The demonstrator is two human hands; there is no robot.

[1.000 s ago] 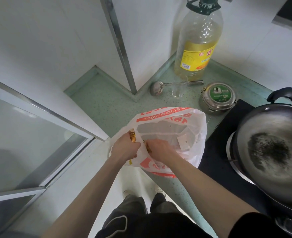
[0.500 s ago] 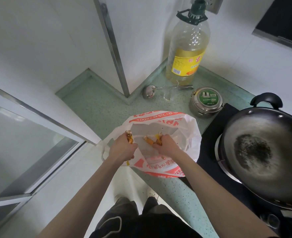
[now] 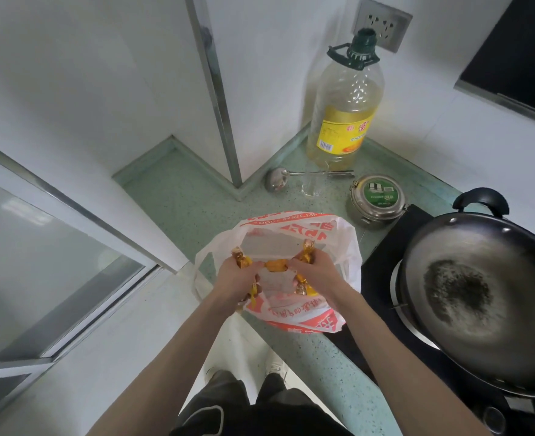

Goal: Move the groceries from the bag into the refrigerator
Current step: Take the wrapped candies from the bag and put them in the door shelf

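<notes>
Above the open plastic bag (image 3: 294,313), left hand (image 3: 236,278) and right hand (image 3: 315,272) each keep a grip clamped on gold-wrapped snacks (image 3: 274,265).

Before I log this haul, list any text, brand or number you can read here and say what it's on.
"000+", upside down: red band of the plastic bag; its other red characters are unreadable.
Oil bottle: yellow label with barcode and red characters, too blurred to read.
Round tin: green lid label, too small to read.
Gold-wrapped sweets: no legible print.
</notes>
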